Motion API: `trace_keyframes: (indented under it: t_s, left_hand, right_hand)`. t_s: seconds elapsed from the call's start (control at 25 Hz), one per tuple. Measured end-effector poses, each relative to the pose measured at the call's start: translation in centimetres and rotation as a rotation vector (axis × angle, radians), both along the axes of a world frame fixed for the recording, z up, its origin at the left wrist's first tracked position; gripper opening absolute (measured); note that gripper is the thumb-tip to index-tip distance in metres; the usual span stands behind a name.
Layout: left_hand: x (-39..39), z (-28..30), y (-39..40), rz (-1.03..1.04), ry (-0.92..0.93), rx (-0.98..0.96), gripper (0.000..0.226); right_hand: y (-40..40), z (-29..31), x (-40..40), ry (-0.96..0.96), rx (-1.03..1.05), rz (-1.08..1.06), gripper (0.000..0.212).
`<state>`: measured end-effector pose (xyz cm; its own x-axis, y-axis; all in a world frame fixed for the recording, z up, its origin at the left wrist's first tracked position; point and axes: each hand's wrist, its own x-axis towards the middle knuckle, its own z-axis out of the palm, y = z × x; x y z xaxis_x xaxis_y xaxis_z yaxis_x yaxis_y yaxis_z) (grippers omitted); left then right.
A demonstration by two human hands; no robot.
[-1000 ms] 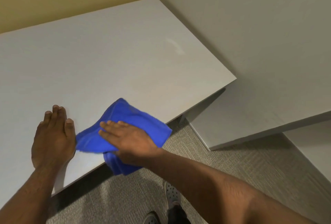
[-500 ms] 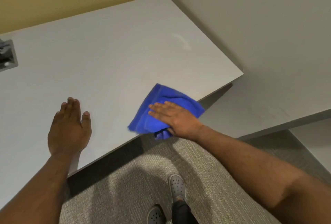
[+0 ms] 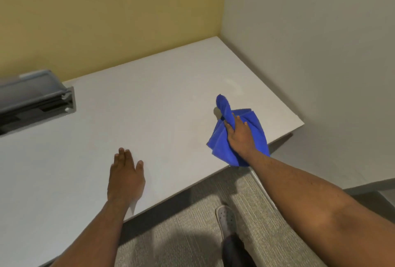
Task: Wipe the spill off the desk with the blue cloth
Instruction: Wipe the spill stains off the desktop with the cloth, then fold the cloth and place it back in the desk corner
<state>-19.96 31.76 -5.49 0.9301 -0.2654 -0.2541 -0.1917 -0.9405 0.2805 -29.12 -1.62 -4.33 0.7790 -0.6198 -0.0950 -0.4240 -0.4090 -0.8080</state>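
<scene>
The blue cloth (image 3: 255, 134) is bunched on the white desk (image 3: 149, 106) near its front right edge, one corner flipped up toward the back. My right hand (image 3: 240, 135) lies on top of the cloth with fingers curled into its folds. A faint pale smear, the spill (image 3: 233, 84), shows on the desk just beyond the cloth, near the right wall. My left hand (image 3: 126, 176) rests flat on the desk near the front edge, fingers together, holding nothing.
A grey cable tray with an open lid (image 3: 36, 98) sits recessed at the desk's far left. A yellow wall stands behind the desk and a white partition (image 3: 310, 53) to the right. Carpet and my shoe (image 3: 226, 218) lie below the desk edge.
My right hand has slid the cloth to the right along the front edge and farther onto the desk, toward the smear. The cloth's corner has flipped up. My left hand stays flat.
</scene>
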Motion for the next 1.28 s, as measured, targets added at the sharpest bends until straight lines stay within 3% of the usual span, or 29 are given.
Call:
trace_keyframes:
  t_s: [0.16,0.28,0.32,0.4,0.48,0.52,0.64,0.76,0.88,1.0,1.08,1.16,1.28]
  left_hand:
    - [0.0,0.8,-4.8,0.159,0.045,-0.014,0.075]
    - [0.2,1.8,-9.1,0.188,0.003,-0.059,0.067]
    - [0.2,2.2,-10.7,0.165,-0.019,-0.102,0.063]
    - [0.3,2.9,-14.3,0.121,-0.003,-0.237,0.059]
    - [0.9,3.9,-18.2,0.148,0.126,-0.368,0.062]
    - [1.4,4.2,-19.9,0.181,0.214,-0.402,0.065]
    - [2.6,4.8,-23.5,0.207,0.422,-0.287,0.073]
    - [2.8,5.0,-25.3,0.181,0.409,-0.151,0.045]
    - [2.6,5.5,-26.2,0.215,0.437,-0.198,0.026]
    - [2.6,6.4,-25.7,0.277,0.452,-0.347,0.018]
    - [2.8,6.9,-24.4,0.300,0.460,-0.490,0.036]
    - [3.0,7.0,-23.1,0.181,0.466,-0.553,0.058]
    - [2.9,6.7,-22.3,-0.001,0.478,-0.354,0.062]
  right_hand:
    - [0.0,1.2,4.9,-0.033,0.035,0.018,0.048]
    - [-1.1,1.8,6.8,0.044,-0.055,0.093,0.077]
    - [-1.7,2.0,6.5,0.031,-0.091,0.087,0.077]
    - [-3.2,2.3,4.6,-0.027,-0.221,0.014,0.058]
    - [-5.0,2.3,2.2,-0.041,-0.461,-0.078,0.035]
    - [-5.7,2.3,1.1,0.004,-0.545,-0.098,0.034]
    - [-6.8,3.2,-0.1,0.249,-0.375,-0.069,0.040]
    - [-6.8,3.8,-0.1,0.328,-0.264,-0.058,0.044]
    - [-6.8,3.1,-0.3,0.378,-0.386,0.137,0.063]
    - [-8.8,2.8,0.4,0.438,-0.291,0.207,0.049]
    - [-9.9,3.2,0.9,0.391,-0.279,0.210,0.036]
    - [-10.8,3.8,1.4,0.338,-0.352,0.238,0.028]
    - [-10.9,5.7,1.6,0.275,-0.491,0.283,0.015]
